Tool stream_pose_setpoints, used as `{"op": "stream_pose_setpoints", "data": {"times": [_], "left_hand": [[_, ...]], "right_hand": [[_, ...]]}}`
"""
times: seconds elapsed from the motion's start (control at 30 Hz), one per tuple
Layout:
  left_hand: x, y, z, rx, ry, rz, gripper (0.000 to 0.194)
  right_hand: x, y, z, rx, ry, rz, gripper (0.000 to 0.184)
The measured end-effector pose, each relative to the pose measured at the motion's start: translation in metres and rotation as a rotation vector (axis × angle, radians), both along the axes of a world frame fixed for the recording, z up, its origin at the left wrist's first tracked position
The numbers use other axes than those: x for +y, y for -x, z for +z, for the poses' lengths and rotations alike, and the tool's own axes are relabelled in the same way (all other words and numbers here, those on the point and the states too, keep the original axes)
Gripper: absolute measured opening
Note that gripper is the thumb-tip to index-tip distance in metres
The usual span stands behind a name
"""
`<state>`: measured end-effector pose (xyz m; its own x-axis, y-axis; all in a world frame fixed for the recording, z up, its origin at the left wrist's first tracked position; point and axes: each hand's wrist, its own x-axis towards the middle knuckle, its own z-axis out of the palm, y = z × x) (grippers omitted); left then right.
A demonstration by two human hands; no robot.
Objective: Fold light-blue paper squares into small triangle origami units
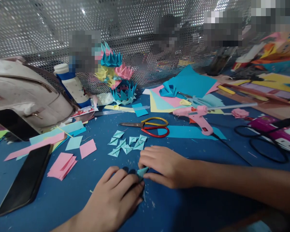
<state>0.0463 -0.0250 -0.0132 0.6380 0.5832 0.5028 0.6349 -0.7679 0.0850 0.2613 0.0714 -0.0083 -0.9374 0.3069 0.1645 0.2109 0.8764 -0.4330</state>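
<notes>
Both of my hands press on a small light-blue folded paper piece (142, 171) lying on the blue table (183, 206). My left hand (113, 199) lies flat with its fingertips on the piece. My right hand (163, 166) pinches its right side between thumb and fingers. Just beyond the hands sits a cluster of several folded light-blue paper triangles (127, 144). Most of the held piece is hidden under my fingers.
Scissors with yellow and red handles (151, 126) lie behind the triangles, a pink glue gun (198, 116) to their right. Pink paper squares (62, 165), a black phone (26, 180), a white bag (26, 93), a glue bottle (71, 84) and a paper flower model (117, 79) stand left and behind.
</notes>
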Motion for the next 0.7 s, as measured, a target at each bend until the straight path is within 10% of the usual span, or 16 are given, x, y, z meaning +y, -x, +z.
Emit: {"op": "stream_pose_setpoints", "data": {"times": [0.7], "left_hand": [[0.0008,0.0013,-0.0004,-0.035,0.045,-0.012,0.021]], "right_hand": [[0.0062,-0.0007,0.0065,0.031,0.101,-0.029,0.013]]}}
